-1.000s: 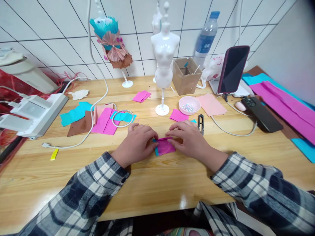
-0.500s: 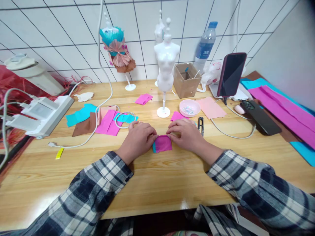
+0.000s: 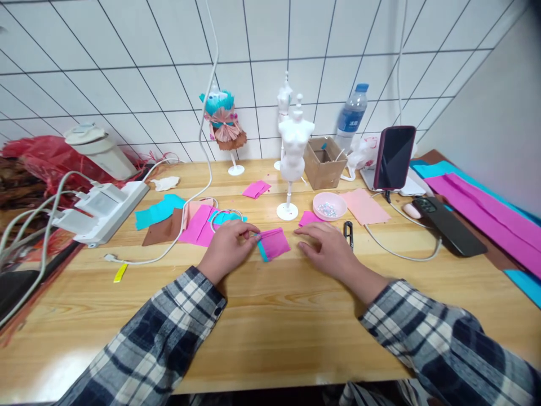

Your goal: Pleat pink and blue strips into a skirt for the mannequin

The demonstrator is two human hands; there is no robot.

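A small piece of pink crepe paper (image 3: 276, 243) with a blue strip along its left side lies at the middle of the table, its top edge folded. My left hand (image 3: 230, 248) pinches its upper left corner between thumb and fingers. To the right of the paper, my right hand (image 3: 327, 248) is apart from it, thumb and forefinger spread with nothing between them. Beyond the hands stands a bare white mannequin (image 3: 293, 152) on a round base. Just behind my right hand lie a pink paper piece (image 3: 308, 218) and black thread snips (image 3: 348, 234).
A pink bowl of beads (image 3: 329, 206), a cardboard box (image 3: 324, 169) and a phone on a stand (image 3: 395, 158) are on the right. Paper scraps (image 3: 196, 228), a white cable (image 3: 169, 254) and a power strip (image 3: 105, 214) lie left. A dressed mannequin (image 3: 226, 127) stands behind.
My right hand has let go of the paper's right corner and moved right. The paper has tilted slightly in my left hand. The camera view has shifted upward.
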